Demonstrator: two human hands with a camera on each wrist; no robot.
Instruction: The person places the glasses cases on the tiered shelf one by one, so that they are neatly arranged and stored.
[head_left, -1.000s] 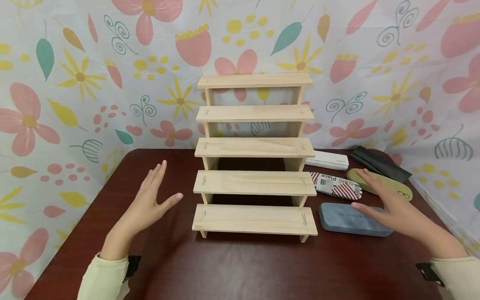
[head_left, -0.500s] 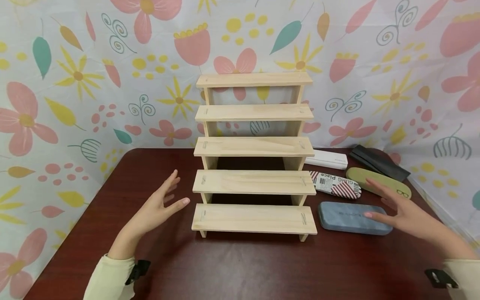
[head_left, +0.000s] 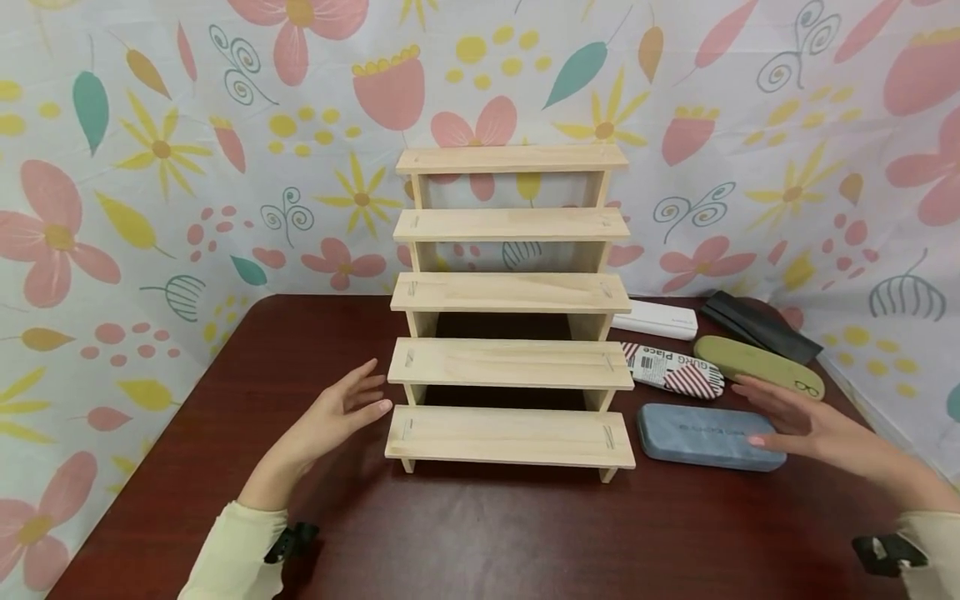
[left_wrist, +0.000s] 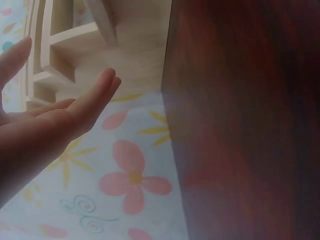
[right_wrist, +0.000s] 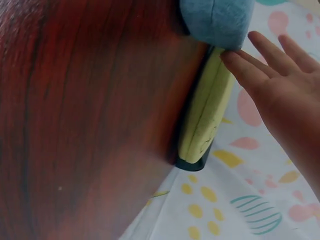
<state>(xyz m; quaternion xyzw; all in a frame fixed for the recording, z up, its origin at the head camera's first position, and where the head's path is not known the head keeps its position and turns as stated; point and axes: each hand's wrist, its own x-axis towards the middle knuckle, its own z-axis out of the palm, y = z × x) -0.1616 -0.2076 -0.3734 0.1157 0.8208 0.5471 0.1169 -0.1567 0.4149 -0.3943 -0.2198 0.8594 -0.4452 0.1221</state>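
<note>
A tiered wooden display rack (head_left: pixel 510 363) with several step-like shelves stands at the middle of the table. Close to the left end of its lower shelves is my left hand (head_left: pixel 330 425), fingers relaxed and holding nothing; the left wrist view shows the same hand (left_wrist: pixel 60 117) beside the rack's side panels (left_wrist: pixel 127 55). My right hand (head_left: pixel 810 429) hovers with loose fingers at the right end of a blue glasses case (head_left: pixel 708 437), its thumb overlapping the case in the head view. A green glasses case (head_left: pixel 757 367) lies just behind that hand, also visible in the right wrist view.
Behind the blue case lie a white case (head_left: pixel 654 320), a case with red stripes and lettering (head_left: pixel 671 370) and a black case (head_left: pixel 759 325). The dark red table (head_left: pixel 480 533) backs onto a flower-patterned cloth (head_left: pixel 315 108).
My left hand has moved right and down, nearer the rack. The right hand has shifted right and slightly down over the blue case. The rack and cases stay put.
</note>
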